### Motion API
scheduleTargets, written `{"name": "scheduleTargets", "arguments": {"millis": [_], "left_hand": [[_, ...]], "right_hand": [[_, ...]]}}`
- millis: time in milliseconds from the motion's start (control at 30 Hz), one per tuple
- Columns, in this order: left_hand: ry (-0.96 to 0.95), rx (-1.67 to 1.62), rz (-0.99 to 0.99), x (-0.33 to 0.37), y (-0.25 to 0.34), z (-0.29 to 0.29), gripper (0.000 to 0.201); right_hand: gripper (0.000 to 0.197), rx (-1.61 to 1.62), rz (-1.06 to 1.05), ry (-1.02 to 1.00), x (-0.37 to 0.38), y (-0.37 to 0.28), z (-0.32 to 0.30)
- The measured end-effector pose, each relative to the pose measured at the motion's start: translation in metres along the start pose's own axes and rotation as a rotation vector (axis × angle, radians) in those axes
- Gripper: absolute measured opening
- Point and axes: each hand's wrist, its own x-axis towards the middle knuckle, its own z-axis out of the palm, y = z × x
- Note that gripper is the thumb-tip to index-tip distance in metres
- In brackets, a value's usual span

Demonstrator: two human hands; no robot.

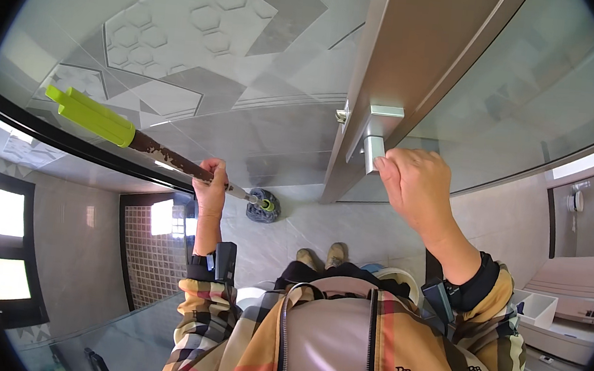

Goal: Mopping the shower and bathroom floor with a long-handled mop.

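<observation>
My left hand (211,188) is closed around the worn brown and grey pole of a mop (171,157). A bright green grip (96,116) caps the pole's upper end, which slants up to the left. Its grey mop head (263,206) rests on the tiled floor ahead of my feet. At the right, my right hand (415,186) is wrapped on the silver door handle (372,150), thumb along the lever. That handle sits on the brown frame of a door (402,60) with a large glass pane (511,113).
A patterned tile wall (252,59) rises close ahead and left. Behind my feet stand a pale bucket (399,280) and a blue basin, partly hidden by my jacket. A white cabinet (569,297) is at the right; a dark-framed window (2,243) is at the left.
</observation>
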Motion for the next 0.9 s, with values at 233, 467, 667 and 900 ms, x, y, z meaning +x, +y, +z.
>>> {"name": "scheduleTargets", "arguments": {"millis": [233,467,667,900], "left_hand": [[-0.051,-0.017,-0.022,0.013,0.001,-0.001,0.004],[-0.223,-0.002,-0.012,0.015,0.006,0.011,0.006],[-0.340,-0.075,-0.026,0.046,-0.003,-0.012,0.003],[-0.541,-0.080,0.019,0.040,-0.011,-0.012,0.003]], "right_hand": [[0.028,-0.002,0.028,0.059,-0.008,-0.003,-0.009],[0.028,-0.048,0.122,0.138,-0.031,-0.009,-0.028],[0.030,-0.138,0.266,0.132,-0.042,-0.030,-0.023],[0.014,-0.112,0.439,0.260,-0.091,-0.061,-0.035]]}}
